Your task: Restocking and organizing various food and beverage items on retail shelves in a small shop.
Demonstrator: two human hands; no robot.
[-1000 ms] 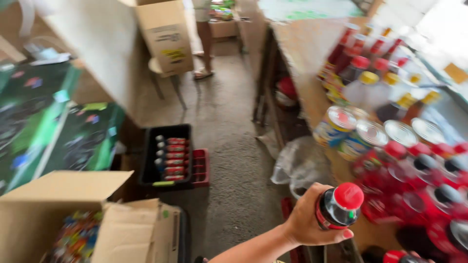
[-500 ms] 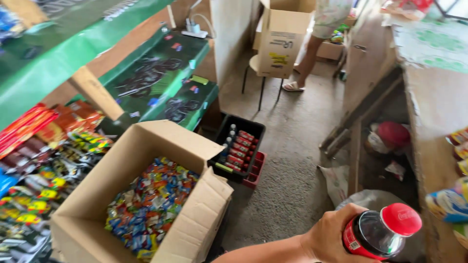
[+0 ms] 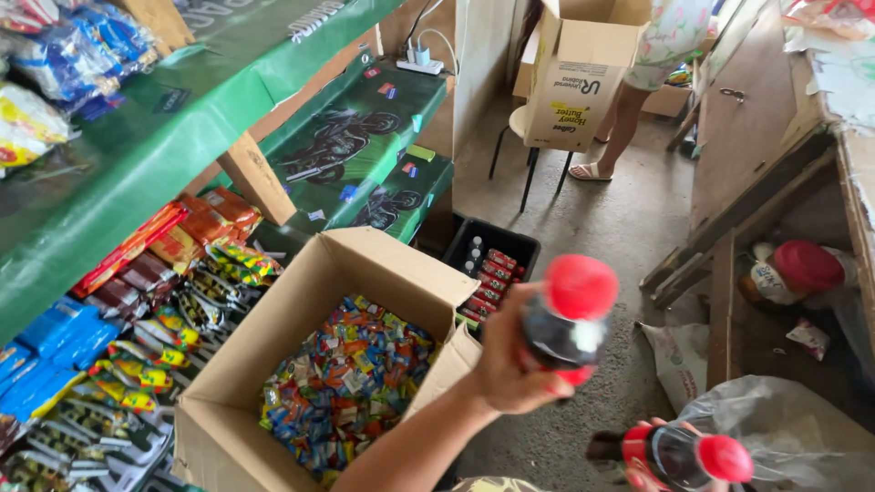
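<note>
Head view, looking down into a narrow shop aisle. Up comes the left hand (image 3: 510,364), arm reaching in from the bottom edge, fingers wrapped around a dark soda bottle (image 3: 567,319) with a red cap, held aloft over the concrete floor (image 3: 620,228), just right of the open cardboard box (image 3: 319,364). That box sits on the floor packed with small, bright wrapped candies (image 3: 342,387).

Low at the bottom edge, the right hand (image 3: 652,469) is mostly cut off; only red-nailed fingertips show, closed on a second dark bottle (image 3: 679,454) lying sideways, red cap pointing right. A crumpled clear plastic bag (image 3: 784,428) lies just beside it.

Behind the box, a black crate (image 3: 492,269) holds more red-labelled bottles in rows. To the left, green-covered shelves (image 3: 182,128) carry snack packets (image 3: 182,273) in red, blue and yellow. At the far end, a second cardboard box (image 3: 583,77) rests on a stool, and another person's bare legs (image 3: 620,128) in sandals stand next to it. On the right, a wooden counter (image 3: 756,118) runs along the aisle, with a red-lidded jar (image 3: 797,269) tucked on its lower shelf.
</note>
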